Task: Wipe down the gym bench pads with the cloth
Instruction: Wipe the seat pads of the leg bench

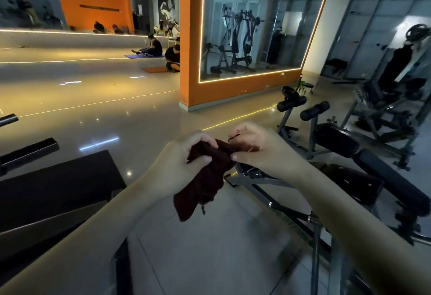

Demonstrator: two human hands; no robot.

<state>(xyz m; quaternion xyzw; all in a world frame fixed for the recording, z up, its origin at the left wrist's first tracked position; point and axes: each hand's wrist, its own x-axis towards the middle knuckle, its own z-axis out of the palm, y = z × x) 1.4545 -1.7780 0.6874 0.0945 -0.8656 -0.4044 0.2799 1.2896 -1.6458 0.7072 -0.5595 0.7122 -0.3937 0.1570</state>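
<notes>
A dark maroon cloth (pixel 205 182) hangs bunched in mid-air in front of me, above the floor. My left hand (pixel 184 161) grips its upper left part with curled fingers. My right hand (pixel 258 148) pinches the cloth's upper right corner. A black padded gym bench (pixel 349 178) on a grey metal frame stands to the right, just past my right forearm. Its long back pad (pixel 391 178) slopes away to the right. A second black bench pad (pixel 335 141) lies behind it with two foam rollers (pixel 303 107) on posts.
A dark flat platform (pixel 58 182) fills the lower left. An orange pillar with a mirror (pixel 251 26) stands ahead. Weight machines (pixel 394 99) crowd the right. Several people sit on mats (pixel 161 54) far across the glossy tiled floor (pixel 93 108).
</notes>
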